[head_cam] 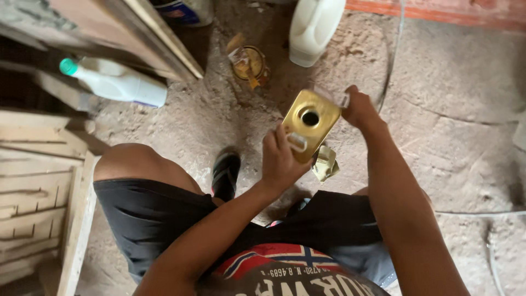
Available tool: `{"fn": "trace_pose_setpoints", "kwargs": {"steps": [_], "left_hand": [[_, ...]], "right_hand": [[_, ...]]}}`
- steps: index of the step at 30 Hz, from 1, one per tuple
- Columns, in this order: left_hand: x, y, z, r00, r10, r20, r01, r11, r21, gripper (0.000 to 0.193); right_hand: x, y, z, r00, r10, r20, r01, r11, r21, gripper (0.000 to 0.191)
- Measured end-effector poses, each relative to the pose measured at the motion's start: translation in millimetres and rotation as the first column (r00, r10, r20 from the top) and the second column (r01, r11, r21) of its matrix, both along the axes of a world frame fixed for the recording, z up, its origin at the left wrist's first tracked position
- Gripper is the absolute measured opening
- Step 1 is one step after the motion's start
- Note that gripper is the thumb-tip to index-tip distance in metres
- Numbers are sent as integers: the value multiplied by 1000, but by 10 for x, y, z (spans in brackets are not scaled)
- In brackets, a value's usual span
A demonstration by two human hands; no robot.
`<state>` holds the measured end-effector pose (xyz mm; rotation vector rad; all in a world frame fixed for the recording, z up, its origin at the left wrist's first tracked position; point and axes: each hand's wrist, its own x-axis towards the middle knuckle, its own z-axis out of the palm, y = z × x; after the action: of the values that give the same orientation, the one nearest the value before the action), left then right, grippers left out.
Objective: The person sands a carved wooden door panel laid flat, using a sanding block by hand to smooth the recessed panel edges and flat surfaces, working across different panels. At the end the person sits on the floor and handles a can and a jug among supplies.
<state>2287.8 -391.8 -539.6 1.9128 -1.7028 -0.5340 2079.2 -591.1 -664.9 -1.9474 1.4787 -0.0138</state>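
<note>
Seen from above as I sit: my left hand (280,159) is closed around the near end of a gold-coloured rectangular metal can (310,124), fingers wrapped by its small wire handle, holding it in the air between my knees with its top face and round open spout hole turned up toward me. My right hand (359,107) pinches the can's far upper corner, closed on its edge. Just beneath the can, on the dusty concrete floor (455,120), lies a crumpled yellowish rag (326,163). Farther off stand a white plastic jug (313,27) and a small round tin (250,63); a white bottle with a green cap (118,82) lies at left beside wooden boards (38,181).
</note>
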Motion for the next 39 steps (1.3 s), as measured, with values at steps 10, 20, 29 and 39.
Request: {"fn": "trace_pose_setpoints", "kwargs": {"steps": [10,20,29,39], "left_hand": [[-190,-483,-113,991,121,57,-122,992,11,136],[941,-1408,-422,778,628,18,-625,771,121,105],[1262,-1291,-728,883,460,92,-464,830,310,23],[1163,207,-1786,981,-30,191,-74,854,515,37]], "right_hand": [[113,-563,-19,997,-53,62,76,886,-458,25],[88,-233,1049,919,-166,358,353,751,-559,20],[66,140,1506,952,-147,269,286,742,-606,29],[535,268,1766,969,-216,123,248,808,-535,35]]}}
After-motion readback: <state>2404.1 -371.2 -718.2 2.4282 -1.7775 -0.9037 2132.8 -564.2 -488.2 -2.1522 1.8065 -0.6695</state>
